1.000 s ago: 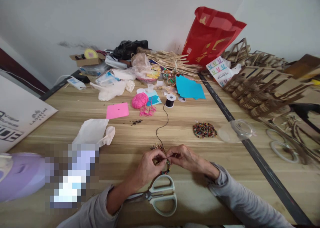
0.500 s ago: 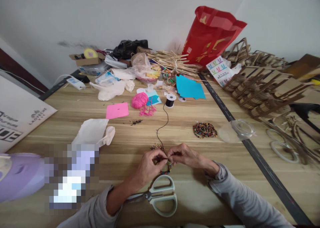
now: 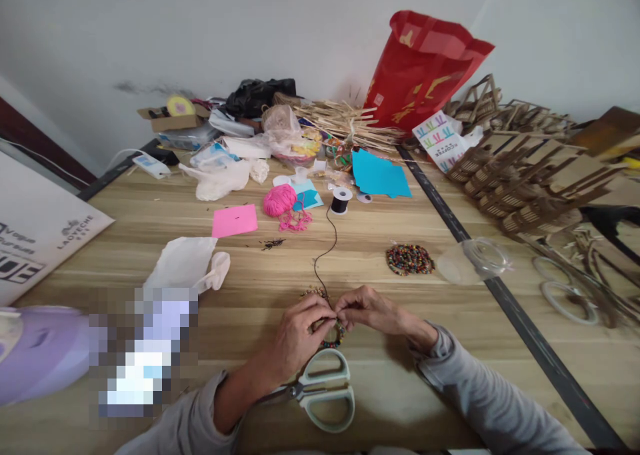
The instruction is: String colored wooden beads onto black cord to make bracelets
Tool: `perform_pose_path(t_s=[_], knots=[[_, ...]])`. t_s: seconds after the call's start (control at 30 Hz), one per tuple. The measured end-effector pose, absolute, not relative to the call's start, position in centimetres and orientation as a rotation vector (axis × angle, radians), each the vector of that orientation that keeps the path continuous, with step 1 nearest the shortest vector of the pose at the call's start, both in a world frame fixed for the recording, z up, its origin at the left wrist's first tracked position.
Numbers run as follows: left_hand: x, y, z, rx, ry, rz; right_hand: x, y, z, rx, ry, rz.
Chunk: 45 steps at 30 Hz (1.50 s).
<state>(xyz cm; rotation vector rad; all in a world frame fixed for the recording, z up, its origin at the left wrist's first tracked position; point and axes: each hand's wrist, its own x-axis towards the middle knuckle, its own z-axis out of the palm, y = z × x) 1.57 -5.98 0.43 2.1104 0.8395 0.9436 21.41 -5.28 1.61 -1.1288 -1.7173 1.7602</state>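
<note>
My left hand (image 3: pixel 303 332) and my right hand (image 3: pixel 369 310) meet fingertip to fingertip, both pinched on the black cord (image 3: pixel 320 258). From there the cord runs in a loose curve back to a spool (image 3: pixel 341 202). A ring of colourful beads (image 3: pixel 334 342) hangs or lies just under my fingers; part of it is hidden by my left hand. Loose beads (image 3: pixel 314 292) lie right behind my left hand. White-handled scissors (image 3: pixel 327 390) rest in front, their blades partly under my left forearm.
A heap of strung beads (image 3: pixel 410 260) and a clear plastic lid (image 3: pixel 463 262) are at right. Pink yarn (image 3: pixel 280 200), pink paper (image 3: pixel 235 221) and blue paper (image 3: pixel 381 173) lie farther back. Small woven baskets (image 3: pixel 525 182) crowd the right edge. A white plastic bag (image 3: pixel 180 265) is at left.
My left fingers have shifted slightly and curl more over the cord. My right hand and the things on the table look almost unchanged.
</note>
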Motion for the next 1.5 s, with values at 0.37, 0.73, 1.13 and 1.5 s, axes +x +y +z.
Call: perform_pose_path(t_s=[0.37,0.73,1.13,1.5], knots=[[0.8,-6.5,1.2,2.836,0.774,0.801,21.0,-5.4,1.2,-1.187,-1.495,1.929],[0.7,-6.6,0.7,2.977,0.735,0.738,20.6,-5.8,1.0,-1.240,-1.434,1.896],[0.9,-6.5,0.9,3.125,0.641,0.719,20.5,-5.6,0.6,-1.217,-1.383,1.982],[0.4,-6.0,0.2,2.878,0.641,0.584,20.9,-5.2,0.4,-1.199,-1.363,2.021]])
